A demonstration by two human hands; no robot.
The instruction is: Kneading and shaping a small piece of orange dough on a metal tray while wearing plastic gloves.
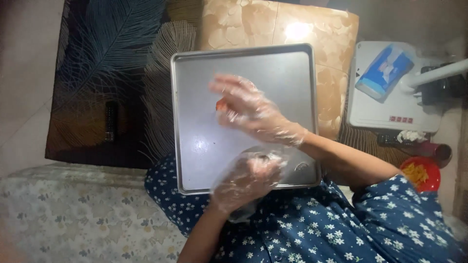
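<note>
1. Well left of both hands, a dark remote control (110,121) lies on a dark cloth with a feather pattern (102,73).
2. A square metal baking tray (195,97) sits under both hands, resting partly on the lap of the person's blue flowered dress (312,229) and partly on a glossy tan table (273,24). Its bare parts show nothing lying on them.
3. The left hand (246,180), in a clear plastic glove, is over the tray's near edge. Its fingers (265,163) curl loosely around something dark; the glove and blur hide what it is, and I cannot tell how firmly it is held.
4. The right hand (248,112), also gloved, hovers above the tray's middle, just beyond the left fingers. Its fingers (226,87) are half spread and blurred, and a small orange-red piece (220,104) shows at the thumb side, seemingly pinched there.
5. Well right of the right fingers, a blue and white soft package (385,70) lies tilted on a white boxy appliance (390,109), which bears a small row of red marks along its near edge.
6. Further right and nearer, a red bowl (423,174) holds orange-yellow shredded food.
</note>
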